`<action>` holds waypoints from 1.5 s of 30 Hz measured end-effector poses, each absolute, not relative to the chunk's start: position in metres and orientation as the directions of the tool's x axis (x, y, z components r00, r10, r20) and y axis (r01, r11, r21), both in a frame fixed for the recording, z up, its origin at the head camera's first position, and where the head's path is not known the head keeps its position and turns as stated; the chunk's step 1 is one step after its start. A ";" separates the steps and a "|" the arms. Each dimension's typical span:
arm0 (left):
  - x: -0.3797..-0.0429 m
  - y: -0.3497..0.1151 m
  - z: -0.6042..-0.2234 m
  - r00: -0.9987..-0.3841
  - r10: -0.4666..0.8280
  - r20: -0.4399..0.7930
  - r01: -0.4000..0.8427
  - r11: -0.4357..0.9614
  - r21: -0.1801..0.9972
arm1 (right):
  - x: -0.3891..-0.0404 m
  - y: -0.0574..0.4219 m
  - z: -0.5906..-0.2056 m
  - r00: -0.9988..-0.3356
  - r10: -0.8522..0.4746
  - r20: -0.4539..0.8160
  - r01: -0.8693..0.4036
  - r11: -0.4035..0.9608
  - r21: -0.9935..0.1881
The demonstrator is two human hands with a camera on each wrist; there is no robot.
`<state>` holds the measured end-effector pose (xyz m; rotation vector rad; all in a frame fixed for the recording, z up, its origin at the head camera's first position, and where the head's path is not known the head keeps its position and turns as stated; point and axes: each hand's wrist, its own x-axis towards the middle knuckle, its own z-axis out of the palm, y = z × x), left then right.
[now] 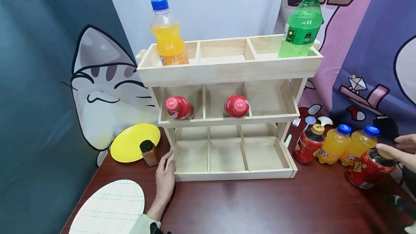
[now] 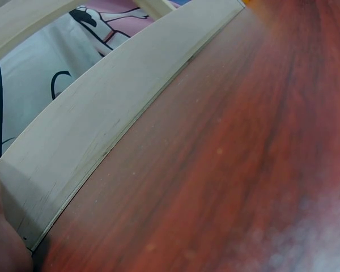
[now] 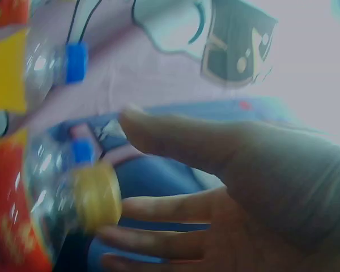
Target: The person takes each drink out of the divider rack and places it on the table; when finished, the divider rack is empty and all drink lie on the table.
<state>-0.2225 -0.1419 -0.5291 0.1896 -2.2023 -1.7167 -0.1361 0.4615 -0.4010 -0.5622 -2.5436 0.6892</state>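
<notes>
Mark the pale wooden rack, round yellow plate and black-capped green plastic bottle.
Pale wooden rack (image 1: 229,73): head view, top front board.
Round yellow plate (image 1: 130,143): head view, bare face.
Green plastic bottle (image 1: 301,35): head view, label.

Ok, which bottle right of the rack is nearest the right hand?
The rightmost red bottle, its gold cap by the right hand; the other gold-capped bottle stands by the rack, blue-capped bottles between.

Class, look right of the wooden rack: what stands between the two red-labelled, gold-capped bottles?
Two blue-capped bottles of orange drink stand side by side there in the head view.
</notes>
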 end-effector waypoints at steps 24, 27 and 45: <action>-0.220 -0.142 -0.532 -0.933 -0.307 0.189 0.116 0.242 0.963 | -0.165 0.320 -0.352 -0.791 0.229 0.568 -0.192 0.787 -0.586; -0.220 -0.142 -0.530 -0.930 -0.313 0.190 0.117 0.237 0.964 | -0.172 0.303 -0.350 -0.811 0.122 0.573 -0.299 0.754 -0.585; -0.221 -0.142 -0.529 -0.932 -0.311 0.185 0.115 0.230 0.966 | -0.215 0.178 -0.331 -0.713 -0.165 0.681 -0.649 0.520 -0.555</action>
